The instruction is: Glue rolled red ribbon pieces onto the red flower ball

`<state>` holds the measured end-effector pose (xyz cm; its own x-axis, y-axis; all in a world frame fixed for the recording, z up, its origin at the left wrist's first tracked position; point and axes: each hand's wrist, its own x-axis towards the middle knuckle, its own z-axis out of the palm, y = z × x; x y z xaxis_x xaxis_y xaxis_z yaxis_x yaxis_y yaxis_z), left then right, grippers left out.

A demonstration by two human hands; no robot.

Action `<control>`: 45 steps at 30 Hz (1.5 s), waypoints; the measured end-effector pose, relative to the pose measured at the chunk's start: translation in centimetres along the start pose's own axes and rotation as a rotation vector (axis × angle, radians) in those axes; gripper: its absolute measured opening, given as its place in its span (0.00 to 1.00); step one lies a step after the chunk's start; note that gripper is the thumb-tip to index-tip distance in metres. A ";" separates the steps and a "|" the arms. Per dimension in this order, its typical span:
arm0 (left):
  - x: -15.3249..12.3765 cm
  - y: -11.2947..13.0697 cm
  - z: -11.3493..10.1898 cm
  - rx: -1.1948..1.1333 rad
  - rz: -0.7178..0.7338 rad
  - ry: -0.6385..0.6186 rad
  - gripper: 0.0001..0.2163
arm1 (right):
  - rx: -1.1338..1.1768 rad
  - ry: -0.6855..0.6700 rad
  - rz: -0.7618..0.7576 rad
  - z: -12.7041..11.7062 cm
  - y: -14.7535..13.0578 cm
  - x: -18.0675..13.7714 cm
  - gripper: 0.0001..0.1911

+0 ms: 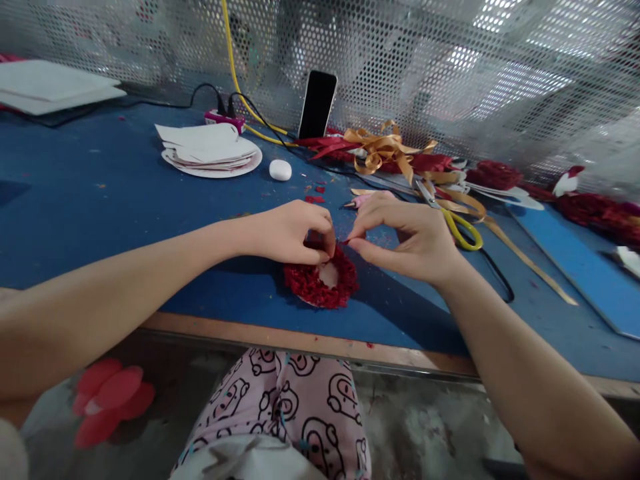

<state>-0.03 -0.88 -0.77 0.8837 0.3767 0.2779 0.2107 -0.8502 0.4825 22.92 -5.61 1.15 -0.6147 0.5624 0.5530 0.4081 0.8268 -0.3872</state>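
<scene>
A ruffled dark red rosette with a pale round centre lies on the blue table near its front edge. Over its upper left side, my left hand is closed, thumb and fingertips pinching at the red ruffles. To the right, just above the rosette's rim, my right hand pinches a small bit of dark red ribbon between thumb and forefinger. A pink pen-like tool with a dark pointed tip shows behind the right hand, its other end hidden.
Scissors with yellow handles lie right of my right hand. Gold ribbon and red material are heaped behind. Stacked white card pieces, a white case, a phone and a power strip stand toward the perforated metal screen.
</scene>
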 end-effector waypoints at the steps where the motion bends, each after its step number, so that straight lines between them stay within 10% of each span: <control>1: 0.0 -0.1 0.0 -0.001 0.003 -0.001 0.05 | 0.019 -0.058 -0.007 0.0 -0.1 0.0 0.03; 12: 0.1 -0.8 0.2 -0.019 -0.022 0.000 0.05 | -0.147 -0.299 -0.095 1.5 0.0 -0.2 0.05; 45: 0.2 -0.8 -0.8 -0.229 -0.234 -0.107 0.13 | -0.138 -0.260 -0.046 1.4 -0.3 -0.1 0.06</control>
<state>-0.30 0.17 -0.43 0.8639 0.5007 0.0549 0.3241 -0.6360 0.7003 21.93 -5.88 0.20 -0.7797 0.5174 0.3526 0.4534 0.8549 -0.2521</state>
